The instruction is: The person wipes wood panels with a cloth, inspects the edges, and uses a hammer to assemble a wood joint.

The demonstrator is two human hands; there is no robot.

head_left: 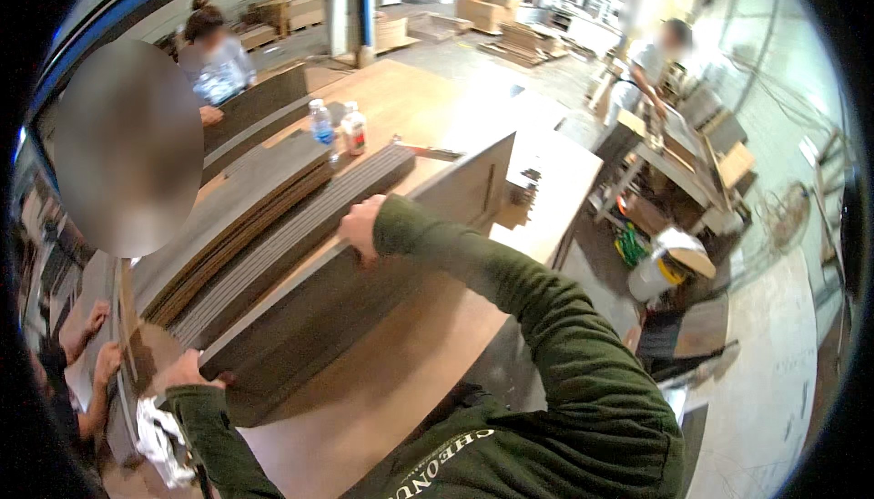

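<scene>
The long workbench (428, 353) carries stacked dark boards (264, 217), and on it stands the big dark wooden panel (364, 271), tilted on edge — you hold it at both ends. Your right hand (360, 226) curls over its top edge; your left hand (187, 370) clasps the near corner. Two small bottles (337, 126) stand beyond.

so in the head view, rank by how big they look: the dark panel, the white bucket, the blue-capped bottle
1. dark panel, largest by far
2. white bucket
3. blue-capped bottle, smallest, though it stands farther from the camera
</scene>
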